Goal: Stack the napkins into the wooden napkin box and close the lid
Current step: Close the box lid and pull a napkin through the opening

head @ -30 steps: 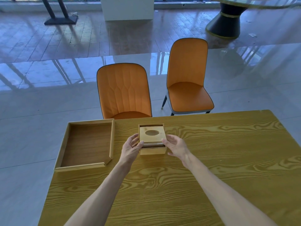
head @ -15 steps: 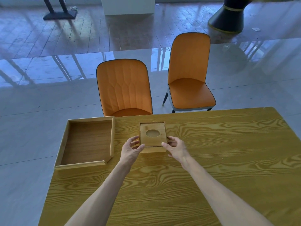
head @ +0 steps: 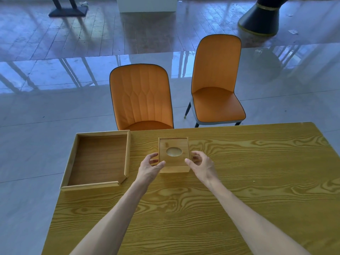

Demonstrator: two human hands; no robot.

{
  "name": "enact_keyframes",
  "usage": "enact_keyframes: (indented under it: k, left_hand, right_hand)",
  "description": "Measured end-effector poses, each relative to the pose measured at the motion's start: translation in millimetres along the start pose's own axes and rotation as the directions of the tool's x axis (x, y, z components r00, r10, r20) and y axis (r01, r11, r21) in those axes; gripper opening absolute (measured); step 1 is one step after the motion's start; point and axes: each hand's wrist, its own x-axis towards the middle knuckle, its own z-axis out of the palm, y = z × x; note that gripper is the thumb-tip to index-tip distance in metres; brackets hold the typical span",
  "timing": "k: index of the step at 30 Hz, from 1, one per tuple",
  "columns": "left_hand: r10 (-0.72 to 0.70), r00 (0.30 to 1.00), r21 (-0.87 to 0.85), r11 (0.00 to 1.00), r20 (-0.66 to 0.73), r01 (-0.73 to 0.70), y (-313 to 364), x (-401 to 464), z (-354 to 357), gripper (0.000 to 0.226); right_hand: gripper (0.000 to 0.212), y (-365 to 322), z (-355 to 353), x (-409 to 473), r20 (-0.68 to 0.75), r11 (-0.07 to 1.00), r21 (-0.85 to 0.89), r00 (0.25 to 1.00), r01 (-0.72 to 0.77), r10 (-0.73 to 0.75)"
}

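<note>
The wooden napkin box stands on the table near its far edge, with the lid flat on top. The lid has an oval opening, and pale napkin shows through it. My left hand is at the box's left side, thumb touching the lid's near left corner. My right hand is at the right side, thumb on the near right corner, fingers curled beside the box wall. No loose napkins are in view.
A shallow wooden tray lies left of the box at the table's left corner. Two orange chairs stand beyond the far edge. Glossy floor surrounds the table.
The lid, raised and tilted at the front a second ago, now lies flat and shut on the box. Both hands have stayed at the box's sides.
</note>
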Motion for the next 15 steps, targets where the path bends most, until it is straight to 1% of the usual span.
enact_keyframes:
  k: [2,3,5,7,10,15]
  left_hand:
    - [-0.004,1.0,0.008,1.0,-0.021,0.004,2,2,3,0.058]
    - [-0.005,0.999,0.012,1.0,-0.033,0.005,4,3,5,0.061]
    - [-0.025,0.998,0.023,0.999,-0.056,0.026,8,4,11,0.067]
    - [-0.046,0.996,0.041,0.998,-0.079,0.049,10,4,18,0.07]
    - [-0.051,0.992,0.06,0.996,-0.113,0.058,9,4,23,0.07]
    - [-0.067,0.99,0.053,0.996,-0.125,0.074,7,6,23,0.07]
  right_hand:
    - [0.041,-9,1,2,-0.107,0.97,-0.199,0.981,0.141,-0.164]
    - [0.036,-15,1,4,-0.125,0.932,-0.301,0.961,0.202,-0.248]
    - [0.028,-27,4,9,-0.099,0.842,-0.456,0.924,0.289,-0.37]
    - [0.021,-39,8,15,-0.032,0.762,-0.536,0.893,0.364,-0.449]
    - [0.019,-52,16,23,0.088,0.659,-0.604,0.86,0.447,-0.503]
    - [0.032,-65,25,35,0.236,0.494,-0.723,0.844,0.484,-0.481]
